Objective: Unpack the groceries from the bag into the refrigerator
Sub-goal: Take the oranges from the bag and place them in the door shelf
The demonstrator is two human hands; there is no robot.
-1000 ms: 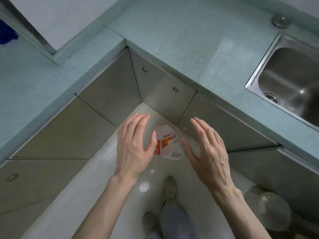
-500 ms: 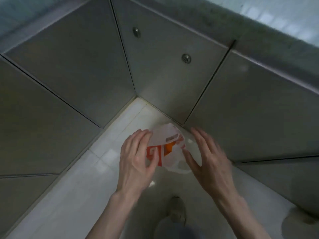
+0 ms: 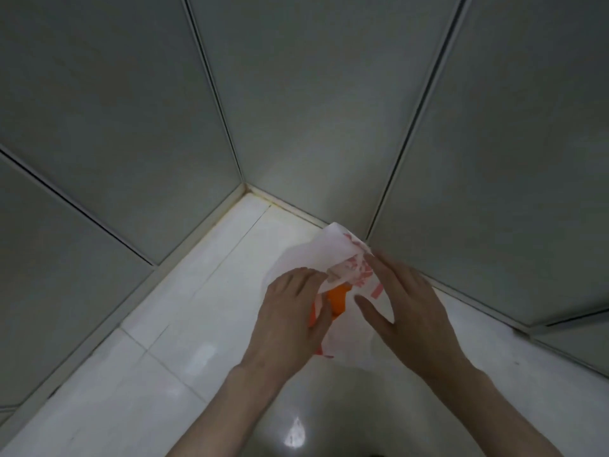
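Hands frame a white plastic bag [image 3: 342, 258] with red and orange print that sits on the white tiled floor [image 3: 138, 364], tucked into the corner where the grey cabinet doors [image 3: 296, 94] meet. That spot braces the bag on two sides, so it should not slide off when it is handled.

The left hand [image 3: 290, 321] lies on the bag's near left side; its fingers bend over the top fold and the thumb presses the film, which looks like a light hold on the plastic. The right hand [image 3: 405, 305] lies on the right side with fingers fairly straight and spread across the printed film and the thumb stretched toward the middle, so it presses and grips nothing. With one hand on each flank, the pose suits gathering the limp film or parting its mouth, because thin plastic collapses when held from one side only.

Something orange [image 3: 337, 300] shows between the hands; whether it is print or a grocery inside cannot be told. No refrigerator is in view, and the unpacking appears barely begun.
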